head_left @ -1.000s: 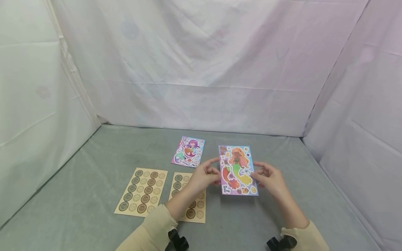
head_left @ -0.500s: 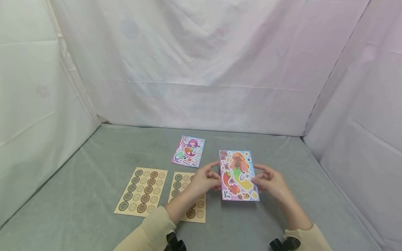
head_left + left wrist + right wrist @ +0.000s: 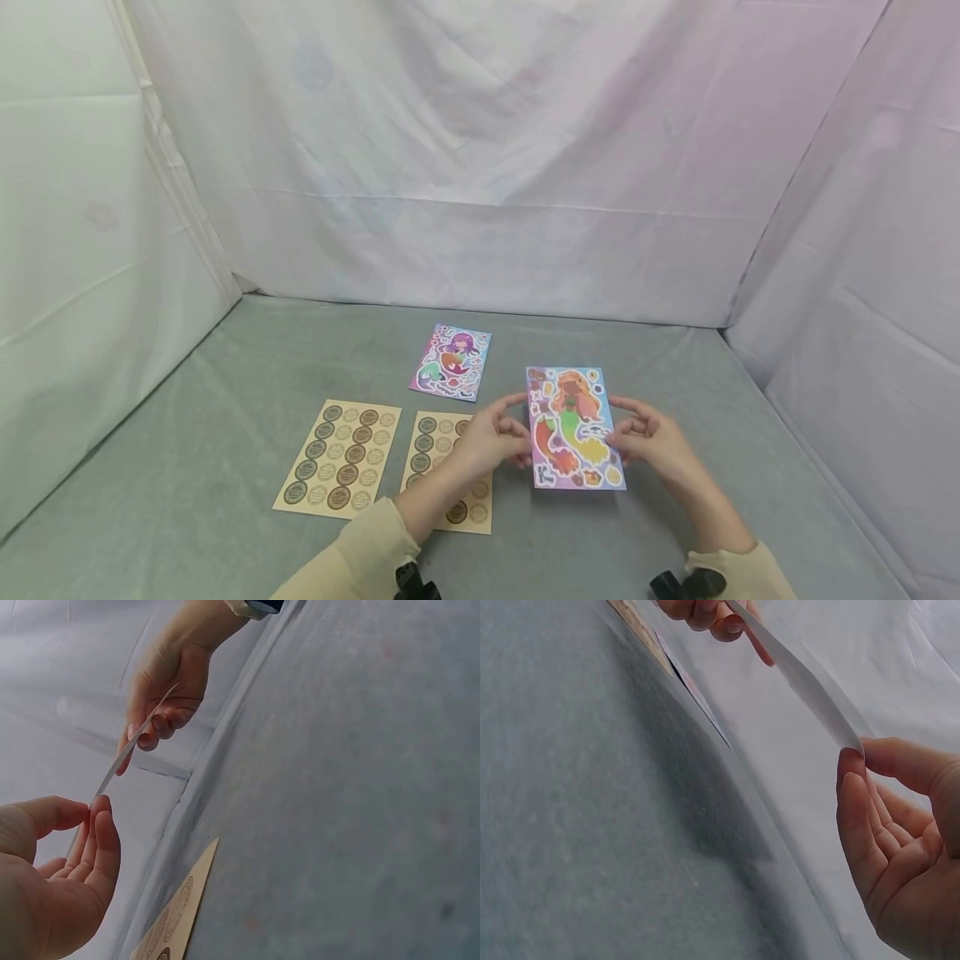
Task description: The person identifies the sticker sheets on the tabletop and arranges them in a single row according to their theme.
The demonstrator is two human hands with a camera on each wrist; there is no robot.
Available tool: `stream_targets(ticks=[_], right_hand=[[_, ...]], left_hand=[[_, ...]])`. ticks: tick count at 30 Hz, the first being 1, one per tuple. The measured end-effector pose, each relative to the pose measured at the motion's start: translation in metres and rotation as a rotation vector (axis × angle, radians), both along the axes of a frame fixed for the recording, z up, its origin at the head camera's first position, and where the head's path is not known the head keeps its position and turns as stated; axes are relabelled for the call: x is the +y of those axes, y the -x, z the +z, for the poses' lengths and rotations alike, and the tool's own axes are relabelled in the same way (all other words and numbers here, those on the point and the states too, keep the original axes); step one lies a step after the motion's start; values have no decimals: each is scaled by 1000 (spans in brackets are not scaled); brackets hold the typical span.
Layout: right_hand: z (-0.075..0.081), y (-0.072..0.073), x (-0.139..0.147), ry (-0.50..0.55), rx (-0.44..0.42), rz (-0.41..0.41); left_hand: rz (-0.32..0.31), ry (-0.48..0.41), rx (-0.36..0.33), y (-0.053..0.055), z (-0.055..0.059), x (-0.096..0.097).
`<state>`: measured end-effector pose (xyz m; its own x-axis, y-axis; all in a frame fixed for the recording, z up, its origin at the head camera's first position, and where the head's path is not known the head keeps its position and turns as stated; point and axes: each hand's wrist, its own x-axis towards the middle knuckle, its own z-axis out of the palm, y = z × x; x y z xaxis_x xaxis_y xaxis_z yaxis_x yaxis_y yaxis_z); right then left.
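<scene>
Between both hands a sticker sheet (image 3: 576, 429) with an orange-haired mermaid is held face up above the table. My left hand (image 3: 489, 440) pinches its left edge between thumb and fingers. At the opposite edge, my right hand (image 3: 654, 440) grips the sheet the same way. Seen edge-on in the left wrist view, the sheet (image 3: 114, 766) is a thin white line raised off the surface. The right wrist view shows its white underside (image 3: 810, 688), slightly bowed, with a shadow on the table below.
A second mermaid sticker sheet (image 3: 452, 363), purple-haired, lies behind the left hand. Two tan sheets of round stickers lie to the left: one fully visible (image 3: 337, 458), the other (image 3: 422, 446) partly covered by the left forearm. White cloth walls (image 3: 465, 250) border the grey table (image 3: 225, 417).
Both hands have brought the mermaid sticker sheet a little nearer to the person and slightly to the right. The sheets on the table have stayed in place.
</scene>
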<state>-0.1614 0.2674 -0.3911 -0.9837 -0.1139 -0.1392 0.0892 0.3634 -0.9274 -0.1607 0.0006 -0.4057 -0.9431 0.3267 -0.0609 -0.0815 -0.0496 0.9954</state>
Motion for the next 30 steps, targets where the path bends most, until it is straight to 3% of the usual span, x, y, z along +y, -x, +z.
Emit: stream_targets(ticks=[14, 24, 30], right_hand=[[-12, 2, 10, 88, -10, 132], [-18, 3, 18, 125, 5, 231], [-21, 5, 22, 171, -39, 298]], left_hand=[[-14, 17, -22, -3, -7, 0], [-26, 9, -51, -7, -7, 2], [-37, 17, -83, -9, -8, 3]])
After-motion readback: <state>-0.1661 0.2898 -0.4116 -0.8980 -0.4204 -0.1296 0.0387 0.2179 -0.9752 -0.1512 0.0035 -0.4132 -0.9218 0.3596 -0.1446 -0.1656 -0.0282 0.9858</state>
